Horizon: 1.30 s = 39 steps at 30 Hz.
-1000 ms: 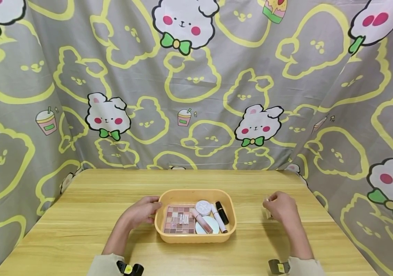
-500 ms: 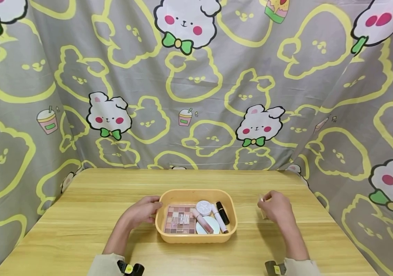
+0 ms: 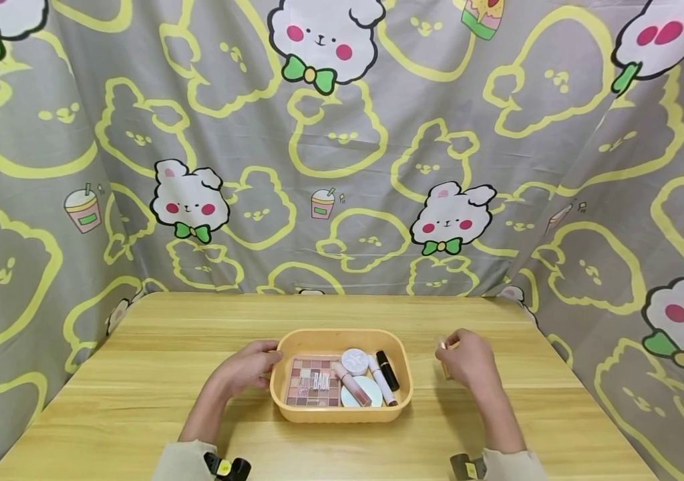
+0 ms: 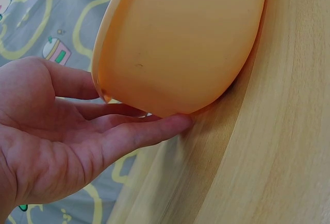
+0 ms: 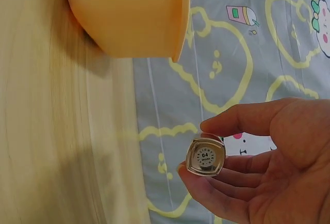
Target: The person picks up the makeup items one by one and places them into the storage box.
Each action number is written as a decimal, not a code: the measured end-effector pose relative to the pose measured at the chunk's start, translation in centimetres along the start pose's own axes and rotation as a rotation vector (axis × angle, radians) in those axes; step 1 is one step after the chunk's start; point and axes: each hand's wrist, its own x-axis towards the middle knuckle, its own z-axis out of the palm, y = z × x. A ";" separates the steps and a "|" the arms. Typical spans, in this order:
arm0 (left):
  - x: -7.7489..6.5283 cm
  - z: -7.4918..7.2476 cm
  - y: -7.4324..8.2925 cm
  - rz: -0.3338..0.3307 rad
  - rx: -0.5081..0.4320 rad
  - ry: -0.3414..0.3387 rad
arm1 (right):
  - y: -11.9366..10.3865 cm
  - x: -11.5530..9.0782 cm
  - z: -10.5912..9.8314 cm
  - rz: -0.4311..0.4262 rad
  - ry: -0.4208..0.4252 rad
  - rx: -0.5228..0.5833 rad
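Observation:
A yellow-orange plastic basket [image 3: 342, 415] stands on the table, holding make-up. My left hand [image 3: 248, 369] holds its left end, fingers by the rim and thumb low against the outer wall; the left wrist view shows this contact close up. To the right of the basket and apart from it, my right hand [image 3: 469, 357] pinches a slim pale-gold lipstick [image 3: 443, 361] between thumb and fingers. In the right wrist view, the lipstick's square base [image 5: 205, 156] faces the camera, its round label reading 04. The lipstick's other end is hidden there.
In the basket lie an eyeshadow palette [image 3: 313, 382], a white star-marked compact [image 3: 355, 361], a pale round compact [image 3: 372, 387], a pink lip-gloss tube [image 3: 354, 387], a white tube [image 3: 382, 379] and a black tube [image 3: 387, 371]. A patterned curtain [image 3: 342, 254] hangs behind the wooden table [image 3: 155, 374].
My right hand has moved left toward the basket, carrying the lipstick, which shows more now. The left hand and the basket have stayed in place.

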 end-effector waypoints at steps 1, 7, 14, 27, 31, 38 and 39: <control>0.0 0.0 0.0 0.003 0.000 -0.002 | -0.1 0.0 0.0 0.000 -0.002 0.002; 0.1 -0.2 -0.1 0.024 -0.003 -0.031 | -1.0 -0.2 0.3 0.005 -0.009 0.011; 0.1 -0.3 -0.1 0.024 -0.007 -0.033 | -2.0 -0.3 0.9 0.016 -0.010 0.032; 0.1 -0.3 -0.2 0.016 -0.001 -0.026 | -3.9 -0.7 2.1 0.012 -0.016 0.067; 0.1 -0.3 -0.2 0.019 -0.001 -0.027 | -4.4 -0.8 2.5 0.016 -0.021 0.086; 0.0 -0.3 -0.2 0.007 -0.003 -0.012 | -5.6 -0.9 3.1 0.025 -0.053 0.147; 0.1 -0.3 -0.2 0.006 -0.003 -0.010 | -5.8 -0.9 3.2 0.025 -0.053 0.155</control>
